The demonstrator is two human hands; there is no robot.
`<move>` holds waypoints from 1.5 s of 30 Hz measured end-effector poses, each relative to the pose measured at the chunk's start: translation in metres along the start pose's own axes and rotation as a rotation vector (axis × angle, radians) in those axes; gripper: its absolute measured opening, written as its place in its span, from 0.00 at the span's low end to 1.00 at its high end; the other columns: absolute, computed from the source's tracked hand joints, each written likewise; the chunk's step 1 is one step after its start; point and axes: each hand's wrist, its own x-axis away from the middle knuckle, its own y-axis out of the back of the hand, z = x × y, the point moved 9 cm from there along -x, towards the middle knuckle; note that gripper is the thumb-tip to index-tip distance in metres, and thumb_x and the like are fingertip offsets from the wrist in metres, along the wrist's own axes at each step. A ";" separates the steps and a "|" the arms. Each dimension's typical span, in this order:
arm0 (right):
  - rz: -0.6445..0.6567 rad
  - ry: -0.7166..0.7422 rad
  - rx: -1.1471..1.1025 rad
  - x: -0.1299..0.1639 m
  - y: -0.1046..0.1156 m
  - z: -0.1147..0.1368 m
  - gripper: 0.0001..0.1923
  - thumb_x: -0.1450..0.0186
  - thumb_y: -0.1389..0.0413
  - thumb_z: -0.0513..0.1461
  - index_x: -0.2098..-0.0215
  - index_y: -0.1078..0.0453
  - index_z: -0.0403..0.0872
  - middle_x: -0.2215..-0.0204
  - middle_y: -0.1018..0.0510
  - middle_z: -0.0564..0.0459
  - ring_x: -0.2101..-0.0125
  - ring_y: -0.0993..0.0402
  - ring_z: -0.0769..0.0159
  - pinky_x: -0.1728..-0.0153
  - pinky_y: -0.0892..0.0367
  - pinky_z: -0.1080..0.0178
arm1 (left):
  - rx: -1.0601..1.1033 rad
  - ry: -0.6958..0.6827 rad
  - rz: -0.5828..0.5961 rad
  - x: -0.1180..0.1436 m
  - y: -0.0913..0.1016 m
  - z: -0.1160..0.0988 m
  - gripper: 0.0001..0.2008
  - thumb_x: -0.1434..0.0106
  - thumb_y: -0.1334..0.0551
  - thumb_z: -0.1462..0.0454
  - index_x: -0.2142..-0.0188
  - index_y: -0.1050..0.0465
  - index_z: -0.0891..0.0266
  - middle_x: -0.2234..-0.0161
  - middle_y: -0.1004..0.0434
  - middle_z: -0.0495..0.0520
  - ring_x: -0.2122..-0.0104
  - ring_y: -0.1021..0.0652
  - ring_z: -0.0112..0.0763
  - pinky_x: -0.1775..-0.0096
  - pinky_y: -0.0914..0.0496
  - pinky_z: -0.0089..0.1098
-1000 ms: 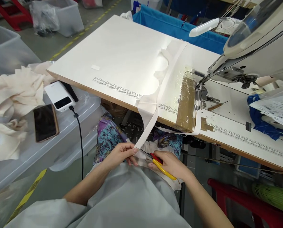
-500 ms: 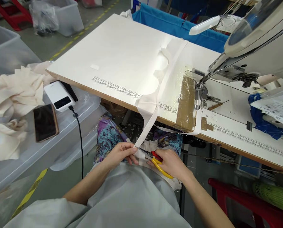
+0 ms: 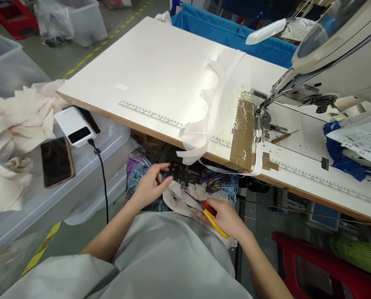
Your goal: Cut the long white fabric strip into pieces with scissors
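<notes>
Head view: at the left, a heap of pale cloth (image 3: 14,124) lies on a translucent plastic box (image 3: 111,151), with a dark-screened phone (image 3: 57,162) beside it and a white device (image 3: 75,126) just farther off, a black cable (image 3: 103,178) plugged into its near end. Next comes the left hand (image 3: 151,187), released, thumb and fingers parted over the patterned trousers (image 3: 135,170). Its thumb is close to the white fabric (image 3: 176,197) bunched on the lap; whether they touch, I cannot tell. Farther off, a wavy-edged white strip (image 3: 195,133) lies across the white table (image 3: 135,62), its near end drooping over the edge. Right of the lap's middle, the right hand (image 3: 227,218) grasps the red-and-yellow handles of scissors (image 3: 217,227), blades pointing left and away over the fabric. At the far right stands a sewing machine (image 3: 338,79); nearer, a red stool (image 3: 322,265).
</notes>
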 end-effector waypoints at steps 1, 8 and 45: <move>-0.012 -0.008 -0.037 0.005 -0.001 -0.003 0.24 0.37 0.48 0.56 0.80 0.46 0.49 0.83 0.37 0.58 0.81 0.44 0.70 0.79 0.51 0.66 | -0.120 -0.099 -0.116 -0.008 0.012 -0.011 0.22 0.36 0.41 0.55 0.45 0.36 0.61 0.53 0.28 0.60 0.63 0.26 0.34 0.62 0.31 0.33; -0.086 -0.083 -0.174 0.029 -0.001 -0.018 0.20 0.37 0.46 0.52 0.77 0.43 0.48 0.81 0.39 0.59 0.79 0.44 0.69 0.77 0.46 0.67 | -0.146 -0.408 -0.040 -0.045 -0.019 -0.050 0.12 0.34 0.43 0.57 0.58 0.27 0.61 0.56 0.28 0.58 0.52 0.30 0.39 0.48 0.36 0.37; 0.363 -0.040 -0.322 0.000 -0.014 0.005 0.26 0.39 0.48 0.59 0.76 0.47 0.48 0.79 0.45 0.60 0.77 0.49 0.71 0.77 0.52 0.67 | 0.695 0.401 0.484 0.041 -0.071 -0.004 0.21 0.44 0.34 0.48 0.67 0.31 0.65 0.74 0.20 0.55 0.70 0.18 0.36 0.70 0.27 0.27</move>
